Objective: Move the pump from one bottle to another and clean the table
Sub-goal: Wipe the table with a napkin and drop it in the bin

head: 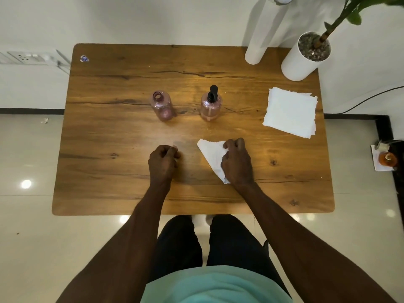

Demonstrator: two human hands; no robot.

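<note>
One wooden tabletop (284, 193) fills the room's middle. At its far right stand one white plant pot (299, 62) and one tall white tube (260, 36). Near them lies one stack of white napkins (290, 111). Two pink bottles stand mid-table, apart: the left bottle (162, 107) is uncapped, the right bottle (211, 107) carries the one black pump (213, 92). On the near side, one loose napkin (211, 155) lies under the right hand (237, 164), whose fingers curl onto it. The left hand (162, 162) is loosely fisted, holding nothing visible.
</note>
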